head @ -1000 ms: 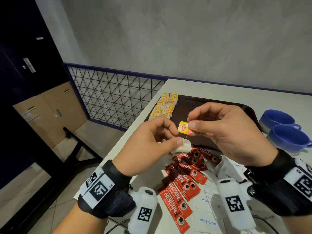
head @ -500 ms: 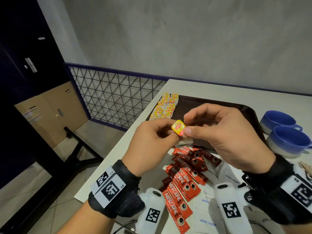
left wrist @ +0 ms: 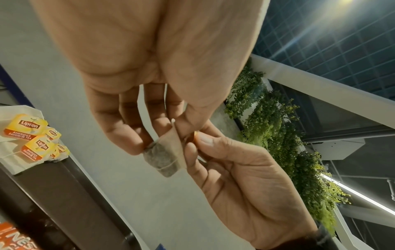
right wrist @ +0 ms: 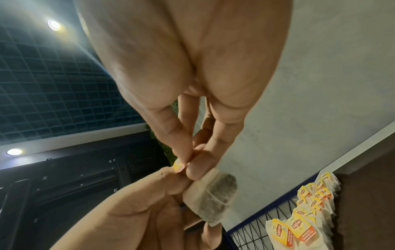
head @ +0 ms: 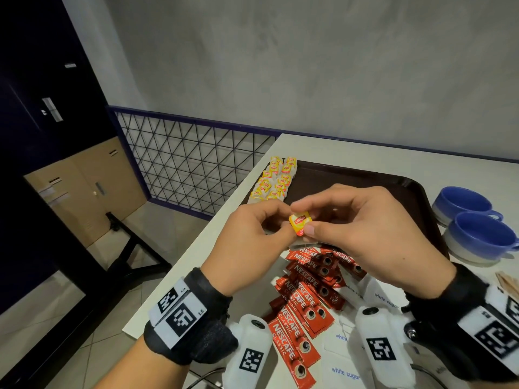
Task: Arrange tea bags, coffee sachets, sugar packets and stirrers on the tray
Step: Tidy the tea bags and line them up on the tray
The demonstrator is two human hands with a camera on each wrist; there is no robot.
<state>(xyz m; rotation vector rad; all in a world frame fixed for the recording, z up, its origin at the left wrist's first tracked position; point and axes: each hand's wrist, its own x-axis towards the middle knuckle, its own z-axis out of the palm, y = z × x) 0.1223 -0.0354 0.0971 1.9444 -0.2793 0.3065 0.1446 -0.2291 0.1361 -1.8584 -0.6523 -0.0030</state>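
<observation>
Tea bags (head: 276, 178) line the tray's (head: 365, 182) left edge, near the table rim, apparently leaving open room for other items. Left hand (head: 247, 248) pinches one tea bag (left wrist: 164, 160) above the coffee sachets (head: 306, 299); right hand (head: 365, 237) pinches its tag (head: 300, 221), likely tidying the string.

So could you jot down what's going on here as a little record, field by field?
left hand: pinches the pouch of the tea bag
right hand: pinches the bag's yellow Lipton tag
tray: dark brown, two rows of tea bags at its left end
coffee sachets: red, heaped on the table below the hands, off the tray
sugar packets: white, beside the sachets, off the tray
stirrers: wooden, at the right edge, off the tray
cups: two blue, right of the tray
</observation>
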